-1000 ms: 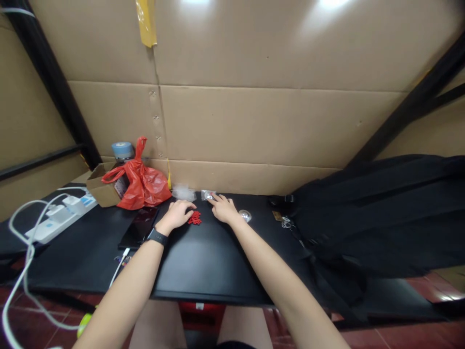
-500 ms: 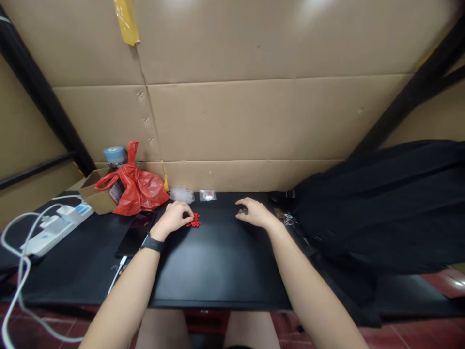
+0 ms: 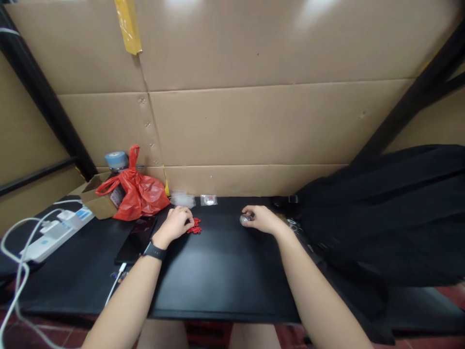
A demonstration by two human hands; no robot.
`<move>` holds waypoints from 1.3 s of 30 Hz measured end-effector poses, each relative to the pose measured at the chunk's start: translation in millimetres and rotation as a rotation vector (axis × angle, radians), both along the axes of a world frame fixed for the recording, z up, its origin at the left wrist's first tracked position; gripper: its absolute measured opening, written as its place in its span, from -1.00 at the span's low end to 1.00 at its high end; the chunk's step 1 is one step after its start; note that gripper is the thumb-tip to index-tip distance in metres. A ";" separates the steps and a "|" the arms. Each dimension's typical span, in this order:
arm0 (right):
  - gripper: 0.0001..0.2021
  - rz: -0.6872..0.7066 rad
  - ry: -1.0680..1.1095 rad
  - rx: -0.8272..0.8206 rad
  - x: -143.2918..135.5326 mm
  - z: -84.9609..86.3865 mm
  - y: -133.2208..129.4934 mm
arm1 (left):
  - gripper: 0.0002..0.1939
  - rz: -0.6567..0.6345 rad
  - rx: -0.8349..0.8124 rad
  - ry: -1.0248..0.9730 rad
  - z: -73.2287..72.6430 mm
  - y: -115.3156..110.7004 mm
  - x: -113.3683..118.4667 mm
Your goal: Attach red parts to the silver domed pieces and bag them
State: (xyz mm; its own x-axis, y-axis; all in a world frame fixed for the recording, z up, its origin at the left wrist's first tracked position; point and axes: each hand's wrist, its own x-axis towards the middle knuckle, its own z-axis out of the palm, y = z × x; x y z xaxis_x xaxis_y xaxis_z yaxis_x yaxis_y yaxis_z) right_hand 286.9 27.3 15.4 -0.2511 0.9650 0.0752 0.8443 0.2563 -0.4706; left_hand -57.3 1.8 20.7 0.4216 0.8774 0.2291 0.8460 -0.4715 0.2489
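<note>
My left hand (image 3: pixel 179 222) is at the left edge of a small pile of red pieces (image 3: pixel 195 227) on the black table. Its thumb and fingertips are pinched together beside the pile; what lies between them is too small to make out. My right hand (image 3: pixel 259 219) has its thumb and fingers closed around a small, clear, shiny round object (image 3: pixel 245 219) on the tabletop. Behind the pile, near the cardboard wall, lies a small clear packet (image 3: pixel 209 200) with something red in it.
Clear plastic bags (image 3: pixel 182 199) and a tied red bag (image 3: pixel 141 194) stand at the back left, beside a cardboard box (image 3: pixel 95 206). A dark phone (image 3: pixel 136 240) and a white power strip (image 3: pixel 56 235) lie left. Black fabric (image 3: pixel 385 213) covers the right side.
My right hand has gone from spread around the clear round object to closed on its sides. My left hand has barely moved. The view has shifted slightly.
</note>
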 end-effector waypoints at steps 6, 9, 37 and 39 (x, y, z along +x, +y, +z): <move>-0.64 0.036 0.106 0.070 0.0 5.3 -1.2 | -0.87 0.006 0.025 -0.057 10.1 -4.6 0.4; -0.61 0.152 0.240 0.134 -11.9 9.9 -5.8 | -0.82 -0.016 0.044 -0.198 18.4 -5.0 1.3; -0.55 0.306 0.844 0.321 -110.8 4.1 -53.5 | -0.89 -0.116 0.061 -0.660 11.9 -24.8 47.9; -0.54 0.304 0.844 0.325 -111.0 3.9 -53.0 | -0.89 -0.137 0.040 -0.691 11.8 -23.9 47.7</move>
State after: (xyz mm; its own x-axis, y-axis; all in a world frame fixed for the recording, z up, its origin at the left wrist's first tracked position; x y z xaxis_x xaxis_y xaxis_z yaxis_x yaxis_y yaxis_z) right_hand 175.9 -25.7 19.3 -0.2277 0.7672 0.5996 0.1344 0.6346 -0.7610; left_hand -9.6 -22.2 32.5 0.2742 0.8122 0.5149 0.4330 -0.5824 0.6880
